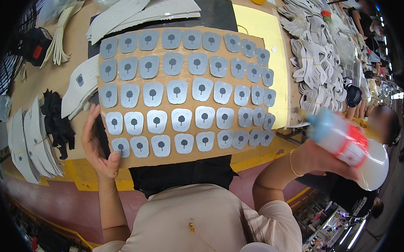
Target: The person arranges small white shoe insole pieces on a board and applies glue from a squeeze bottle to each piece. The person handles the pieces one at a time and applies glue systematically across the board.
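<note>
**A:** What is in front of the person?

**B:** A brown cardboard sheet (185, 159) lies on the counter (64, 78), close to the person's chest. Rows of small grey shield-shaped patches (177, 92), each with a dark tree-like mark in its middle, cover most of it, set side by side.

**A:** Where are the hands?

**B:** The left hand (96, 146) rests at the sheet's left edge. Its fingers are straight and slightly apart, pointing away from the body, and the thumb touches the sheet's lower left corner beside the nearest patch. It grips nothing. The right hand (332, 158) is raised off to the right, well apart from the sheet, past the counter's edge. Its fingers are clamped around a plastic bottle (347, 142) with a white body, a red band and a pale blue top, tilted with its tip pointing up and left.

**A:** What else is nearby?

**B:** A yellow sheet (261, 29) lies under the cardboard's right side. Stacks of white cut pieces (316, 62) are piled on the right, more white pieces (35, 137) fan out on the left, and a black glove (57, 123) lies between those and the cardboard.
</note>
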Demonstrator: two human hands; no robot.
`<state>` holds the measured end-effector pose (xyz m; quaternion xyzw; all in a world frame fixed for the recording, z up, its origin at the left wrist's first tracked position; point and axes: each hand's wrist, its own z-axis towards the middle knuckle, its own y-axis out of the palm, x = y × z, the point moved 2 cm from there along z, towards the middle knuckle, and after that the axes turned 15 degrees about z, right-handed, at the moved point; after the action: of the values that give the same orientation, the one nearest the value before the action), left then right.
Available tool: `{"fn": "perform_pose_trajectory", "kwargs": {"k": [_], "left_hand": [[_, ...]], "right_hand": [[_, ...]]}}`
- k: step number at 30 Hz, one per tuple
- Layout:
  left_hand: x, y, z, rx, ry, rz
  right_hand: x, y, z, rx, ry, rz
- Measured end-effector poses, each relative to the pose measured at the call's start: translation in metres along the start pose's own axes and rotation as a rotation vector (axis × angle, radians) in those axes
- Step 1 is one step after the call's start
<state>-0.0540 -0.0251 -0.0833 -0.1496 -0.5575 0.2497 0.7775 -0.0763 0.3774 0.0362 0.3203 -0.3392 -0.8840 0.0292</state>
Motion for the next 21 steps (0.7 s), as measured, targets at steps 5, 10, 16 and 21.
{"fn": "perform_pose_trajectory", "kwargs": {"k": [5,10,16,21], "left_hand": [[0.003,-0.001,-0.001,0.009,-0.035,0.006],[0.002,0.002,0.000,0.014,-0.029,0.008],[0.001,0.000,-0.003,0.019,-0.034,0.037],[0.001,0.001,-0.001,0.022,0.009,0.046]], "right_hand": [[-0.030,0.009,0.033,-0.028,0.011,0.113],[-0.033,-0.014,0.005,0.005,-0.203,-0.385],[-0.022,-0.028,-0.041,-0.195,0.242,-0.613],[-0.021,-0.032,-0.055,-0.243,0.209,-0.807]]}}
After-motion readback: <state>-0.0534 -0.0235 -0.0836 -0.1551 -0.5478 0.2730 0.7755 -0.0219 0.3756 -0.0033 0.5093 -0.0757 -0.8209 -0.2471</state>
